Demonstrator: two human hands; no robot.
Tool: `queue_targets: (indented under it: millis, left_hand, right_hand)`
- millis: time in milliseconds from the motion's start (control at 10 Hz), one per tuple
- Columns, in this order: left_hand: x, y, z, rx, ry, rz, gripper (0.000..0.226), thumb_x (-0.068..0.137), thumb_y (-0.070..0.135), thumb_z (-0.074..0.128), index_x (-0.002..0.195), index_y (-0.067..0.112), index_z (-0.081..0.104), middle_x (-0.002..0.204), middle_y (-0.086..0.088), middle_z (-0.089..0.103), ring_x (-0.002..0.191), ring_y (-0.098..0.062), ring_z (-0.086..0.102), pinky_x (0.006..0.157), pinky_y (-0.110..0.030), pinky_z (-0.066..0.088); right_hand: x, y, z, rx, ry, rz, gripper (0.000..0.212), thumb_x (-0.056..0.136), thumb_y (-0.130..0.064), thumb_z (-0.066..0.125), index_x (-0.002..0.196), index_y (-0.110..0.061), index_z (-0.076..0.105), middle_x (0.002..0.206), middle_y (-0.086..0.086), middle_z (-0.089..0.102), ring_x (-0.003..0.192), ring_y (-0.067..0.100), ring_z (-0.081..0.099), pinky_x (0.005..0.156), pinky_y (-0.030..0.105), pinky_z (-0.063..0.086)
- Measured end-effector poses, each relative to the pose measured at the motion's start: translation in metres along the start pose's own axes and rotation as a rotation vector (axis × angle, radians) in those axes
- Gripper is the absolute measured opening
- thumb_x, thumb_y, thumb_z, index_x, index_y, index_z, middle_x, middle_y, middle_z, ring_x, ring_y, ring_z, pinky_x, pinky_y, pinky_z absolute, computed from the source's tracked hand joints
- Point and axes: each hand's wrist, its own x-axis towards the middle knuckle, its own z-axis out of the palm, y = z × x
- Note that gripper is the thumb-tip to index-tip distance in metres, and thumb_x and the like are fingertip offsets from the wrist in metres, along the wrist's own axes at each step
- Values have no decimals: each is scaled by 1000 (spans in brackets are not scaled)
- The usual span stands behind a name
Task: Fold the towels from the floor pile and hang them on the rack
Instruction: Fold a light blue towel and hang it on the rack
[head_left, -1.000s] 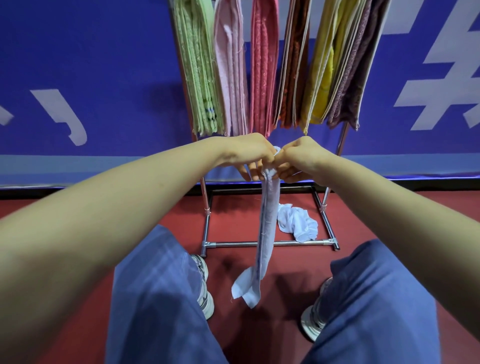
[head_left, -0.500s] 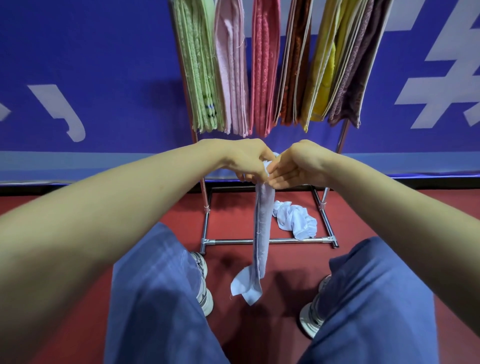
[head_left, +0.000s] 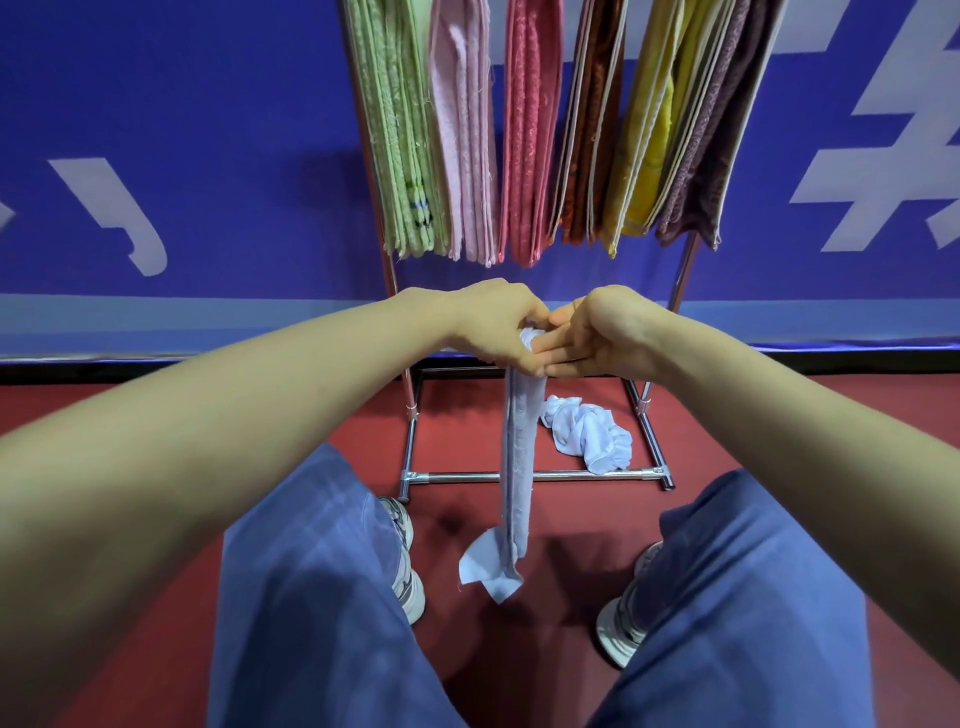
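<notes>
Uncurled since a moment ago, the right hand (head_left: 602, 338) presses straight fingers (head_left: 558, 356) on the long pale-lilac cloth towel (head_left: 519, 467) gripped by the left hand (head_left: 493, 327), dangling before the chrome rack (head_left: 571, 475), likely mid-fold.

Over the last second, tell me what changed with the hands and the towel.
The fingers of the right hand uncurled from their pinch and now lie straight against the hanging pale towel, beside the left hand, which still grips its top. The crumpled white towel and the hung towels stayed put.
</notes>
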Motion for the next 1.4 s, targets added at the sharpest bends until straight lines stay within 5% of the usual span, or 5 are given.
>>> queue_targets:
  millis: [400, 600, 800, 1300, 1400]
  left_hand:
    - [-7, 3, 4, 53, 45, -17, 20, 83, 18, 58, 98, 27, 69, 62, 3, 46, 64, -14, 44, 59, -34, 33]
    - [-10, -5, 7, -4, 62, 2, 27, 79, 16, 58, 97, 26, 74, 57, 6, 42, 60, -15, 37, 59, -35, 34]
    - [-18, -10, 11, 83, 172, 35, 18, 85, 24, 61, 98, 23, 73, 69, -2, 58, 69, -20, 50, 63, -37, 42]
    - [-19, -17, 11, -259, 345, -28, 39, 73, 11, 73, 109, 21, 60, 73, 9, 65, 66, -8, 58, 72, -38, 52]
    - [-16, -8, 0, -208, 307, -50, 18, 68, 27, 61, 84, 21, 67, 59, 7, 50, 59, -13, 44, 62, -34, 39]
  right_hand:
    - [8, 9, -14, -702, 254, -443, 29, 77, 3, 47, 80, -16, 69, 71, 5, 65, 65, 18, 54, 62, 28, 48]
    - [19, 33, -21, -906, 21, -555, 18, 80, -18, 75, 95, -25, 67, 105, -4, 69, 78, 22, 68, 80, 38, 53]
    - [21, 24, -21, -1204, 179, -868, 11, 78, -27, 71, 79, -16, 68, 83, 4, 68, 77, 28, 63, 72, 42, 51]
    - [4, 1, -26, -1034, 251, -774, 13, 71, -13, 75, 68, -13, 63, 64, -4, 64, 65, 17, 61, 60, 17, 40]
    - [4, -6, -26, -833, 288, -772, 15, 68, -10, 76, 69, -14, 62, 60, -8, 61, 55, 6, 54, 54, 13, 39]
